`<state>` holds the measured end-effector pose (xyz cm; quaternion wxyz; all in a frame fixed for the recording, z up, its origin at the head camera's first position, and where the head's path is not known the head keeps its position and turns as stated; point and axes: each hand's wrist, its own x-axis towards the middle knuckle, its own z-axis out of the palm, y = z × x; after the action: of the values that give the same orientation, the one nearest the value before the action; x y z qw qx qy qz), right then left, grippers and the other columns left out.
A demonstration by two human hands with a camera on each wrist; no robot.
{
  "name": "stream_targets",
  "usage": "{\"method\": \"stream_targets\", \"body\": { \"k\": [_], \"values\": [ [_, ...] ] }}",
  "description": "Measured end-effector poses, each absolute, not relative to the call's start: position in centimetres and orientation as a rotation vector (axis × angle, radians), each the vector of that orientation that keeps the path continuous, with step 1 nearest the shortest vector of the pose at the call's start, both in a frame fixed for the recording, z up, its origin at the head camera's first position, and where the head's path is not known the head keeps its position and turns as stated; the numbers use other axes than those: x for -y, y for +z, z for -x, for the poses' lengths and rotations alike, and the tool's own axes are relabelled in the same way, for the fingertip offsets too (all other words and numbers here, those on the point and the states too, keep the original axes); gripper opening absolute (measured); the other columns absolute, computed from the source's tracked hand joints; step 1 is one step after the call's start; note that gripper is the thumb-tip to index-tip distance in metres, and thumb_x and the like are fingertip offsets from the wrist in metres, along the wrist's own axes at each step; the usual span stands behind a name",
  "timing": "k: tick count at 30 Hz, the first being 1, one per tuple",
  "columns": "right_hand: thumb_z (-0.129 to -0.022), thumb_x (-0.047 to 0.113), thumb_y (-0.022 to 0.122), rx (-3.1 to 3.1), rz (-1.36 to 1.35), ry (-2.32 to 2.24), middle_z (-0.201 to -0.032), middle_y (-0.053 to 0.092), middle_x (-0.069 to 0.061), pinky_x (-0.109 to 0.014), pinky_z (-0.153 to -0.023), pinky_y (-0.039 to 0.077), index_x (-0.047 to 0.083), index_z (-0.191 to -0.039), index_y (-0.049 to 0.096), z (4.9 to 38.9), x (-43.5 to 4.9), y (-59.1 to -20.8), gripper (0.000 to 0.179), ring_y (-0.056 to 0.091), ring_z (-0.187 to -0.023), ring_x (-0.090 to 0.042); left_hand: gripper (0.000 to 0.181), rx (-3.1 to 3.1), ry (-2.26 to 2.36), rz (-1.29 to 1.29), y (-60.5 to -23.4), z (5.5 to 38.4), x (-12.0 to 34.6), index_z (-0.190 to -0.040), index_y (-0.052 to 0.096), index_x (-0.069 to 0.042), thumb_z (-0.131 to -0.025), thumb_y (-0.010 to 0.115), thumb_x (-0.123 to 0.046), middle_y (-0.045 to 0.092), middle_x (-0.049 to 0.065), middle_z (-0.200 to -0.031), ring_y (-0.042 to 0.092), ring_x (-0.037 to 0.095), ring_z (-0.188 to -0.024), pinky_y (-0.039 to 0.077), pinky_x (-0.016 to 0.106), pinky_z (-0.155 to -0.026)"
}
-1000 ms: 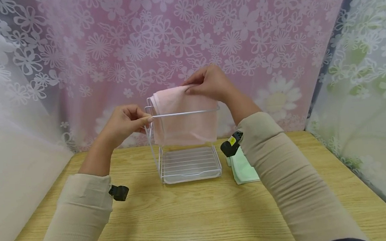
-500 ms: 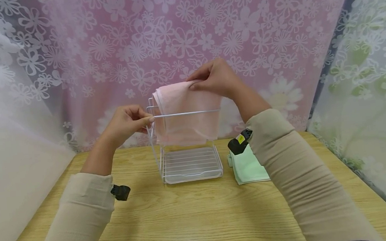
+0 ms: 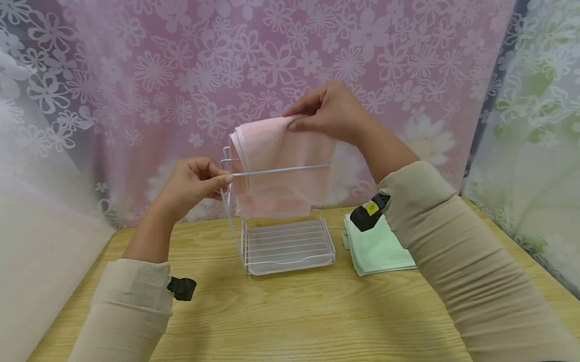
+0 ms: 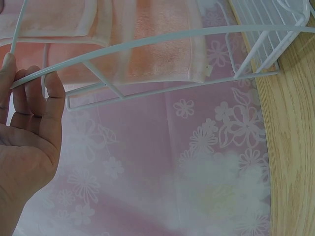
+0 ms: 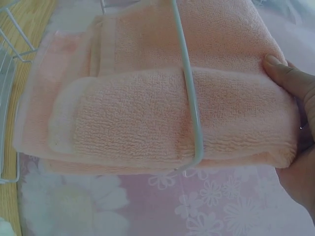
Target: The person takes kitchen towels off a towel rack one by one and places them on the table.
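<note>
A pink towel [image 3: 271, 148], folded over, hangs behind the front top bar of a white wire rack [image 3: 239, 232]. My right hand [image 3: 333, 113] pinches the towel's top fold between thumb and fingers, toward its right end. In the right wrist view the towel [image 5: 138, 113] shows its looped pile, with a rack bar [image 5: 189, 98] crossing in front of it. My left hand [image 3: 193, 181] grips the rack's upper left front corner. The left wrist view has that hand [image 4: 29, 132] with thumb and fingertips on the thin bar [image 4: 147, 43].
The rack stands on a wooden table [image 3: 283, 327], with a shallow wire-covered tray [image 3: 288, 248] at its bottom. Right of it lies a folded green towel [image 3: 378, 251], partly behind the right sleeve. A pink floral curtain [image 3: 277, 48] hangs at the back.
My right hand has moved up and slightly right, drawing the pink towel higher above the rack's top bar. The left hand keeps its grip on the rack corner.
</note>
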<state>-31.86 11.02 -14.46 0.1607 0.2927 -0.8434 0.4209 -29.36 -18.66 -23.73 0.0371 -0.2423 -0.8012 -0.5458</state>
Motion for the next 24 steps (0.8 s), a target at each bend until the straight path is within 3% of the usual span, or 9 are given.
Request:
{"method": "stream_targets", "body": {
  "k": [6, 16, 24],
  "values": [
    [-0.077, 0.016, 0.085, 2.406, -0.842, 1.188, -0.091, 0.075, -0.003, -0.023, -0.058, 0.049, 0.01, -0.098, 0.079, 31.3, -11.5, -14.3, 0.023, 0.061, -0.071, -0.012, 0.025, 2.467, -1.672, 0.736, -23.7, 29.3, 18.6, -0.087, 0.059, 0.008, -0.092, 0.07, -0.014, 0.065, 0.01, -0.081, 0.064, 0.025, -0.075, 0.059, 0.034, -0.073],
    [-0.076, 0.015, 0.086, 2.377, -0.839, 1.209, -0.089, 0.074, 0.0, -0.022, -0.057, 0.047, 0.009, -0.097, 0.079, 30.8, -12.2, -14.5, 0.022, 0.059, -0.069, -0.012, 0.026, 2.462, -1.677, 0.748, -23.7, 29.2, 18.5, -0.086, 0.059, 0.007, -0.092, 0.071, -0.015, 0.065, 0.016, -0.084, 0.064, 0.02, -0.073, 0.059, 0.035, -0.073],
    [-0.076, 0.015, 0.086, 2.368, -0.816, 1.229, -0.091, 0.074, 0.0, -0.021, -0.057, 0.045, 0.009, -0.097, 0.079, 30.7, -12.5, -14.6, 0.023, 0.056, -0.069, -0.012, 0.026, 2.47, -1.663, 0.74, -23.7, 29.2, 18.5, -0.086, 0.058, 0.008, -0.092, 0.07, -0.015, 0.064, 0.016, -0.083, 0.064, 0.03, -0.077, 0.059, 0.035, -0.073]
  ]
}}
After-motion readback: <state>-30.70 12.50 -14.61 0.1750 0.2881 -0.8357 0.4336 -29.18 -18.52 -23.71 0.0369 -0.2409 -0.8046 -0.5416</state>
